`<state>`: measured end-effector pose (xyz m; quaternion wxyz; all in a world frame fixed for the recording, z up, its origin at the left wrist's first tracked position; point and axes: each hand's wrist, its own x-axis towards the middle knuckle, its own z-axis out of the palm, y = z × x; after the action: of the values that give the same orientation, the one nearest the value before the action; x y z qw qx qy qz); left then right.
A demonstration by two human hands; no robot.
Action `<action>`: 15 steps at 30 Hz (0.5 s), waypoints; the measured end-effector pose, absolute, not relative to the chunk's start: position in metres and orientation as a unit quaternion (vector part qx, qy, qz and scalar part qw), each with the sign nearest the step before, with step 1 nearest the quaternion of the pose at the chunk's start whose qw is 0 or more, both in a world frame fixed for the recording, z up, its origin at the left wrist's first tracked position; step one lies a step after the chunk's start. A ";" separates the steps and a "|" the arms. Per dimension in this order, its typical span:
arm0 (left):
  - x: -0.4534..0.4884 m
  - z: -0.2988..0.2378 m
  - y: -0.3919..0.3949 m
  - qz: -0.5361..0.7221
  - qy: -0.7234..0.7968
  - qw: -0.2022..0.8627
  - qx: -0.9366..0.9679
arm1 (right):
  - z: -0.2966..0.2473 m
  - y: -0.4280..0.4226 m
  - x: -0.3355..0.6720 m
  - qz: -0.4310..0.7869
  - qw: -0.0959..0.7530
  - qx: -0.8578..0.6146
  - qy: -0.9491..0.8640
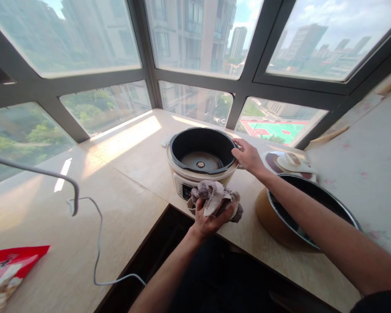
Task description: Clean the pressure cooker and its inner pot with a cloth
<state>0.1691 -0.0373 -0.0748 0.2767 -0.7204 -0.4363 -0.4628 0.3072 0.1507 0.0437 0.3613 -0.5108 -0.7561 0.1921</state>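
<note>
A cream rice cooker (pixel 182 180) with a black inner cavity stands open on the beige stone counter (pixel 130 174) by the window. My left hand (pixel 208 221) is closed round a crumpled grey-brown cloth (pixel 215 198), which is pressed against the cooker's front near its control panel. My right hand (pixel 249 157) grips the cooker's right rim with fingers curled over it. The inner pot (pixel 280 217), dark inside and gold outside, sits to the right under my right forearm.
The cooker's white lid (pixel 291 161) lies behind the inner pot. A grey cable (pixel 97 243) trails across the left counter and over its edge. A red snack bag (pixel 9 269) lies at the lower left. Windows surround the counter corner.
</note>
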 end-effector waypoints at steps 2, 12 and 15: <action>0.157 -0.076 -0.040 -0.493 -0.440 0.295 -0.690 | 0.045 0.150 0.307 0.195 0.360 -0.509 -0.757; 0.084 -0.050 -0.003 -0.706 -0.535 0.165 -0.435 | 0.049 0.142 0.305 0.170 0.353 -0.525 -0.756; 0.065 -0.048 0.011 -0.759 -0.519 0.008 -0.392 | 0.050 0.140 0.305 0.165 0.349 -0.531 -0.754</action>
<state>0.0647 0.0113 -0.0484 0.0082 -0.3920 -0.5192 -0.7594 0.3045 0.1404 0.0499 0.3490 -0.5314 -0.7539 0.1655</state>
